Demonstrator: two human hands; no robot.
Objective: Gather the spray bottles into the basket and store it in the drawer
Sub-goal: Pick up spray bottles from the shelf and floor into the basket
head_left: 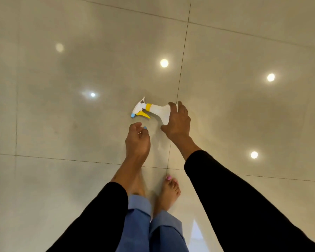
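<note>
White spray bottle (153, 110) w/ yellow trigger lies on its side on the tiled floor (62, 124). Right hand (177, 122) spread wide over its body, grip not closed. Left hand (137, 139) loosely curled nearby, holding nothing clear.

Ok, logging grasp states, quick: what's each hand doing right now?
Left hand: loosely curled, holding nothing visible.
Right hand: open, fingers spread over the body of the spray bottle lying on the floor; not yet gripped.

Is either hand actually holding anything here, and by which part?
The right hand is spread over the body of the white spray bottle lying on the floor; a closed grip cannot be told. The left hand is loosely curled, apparently empty.
</note>
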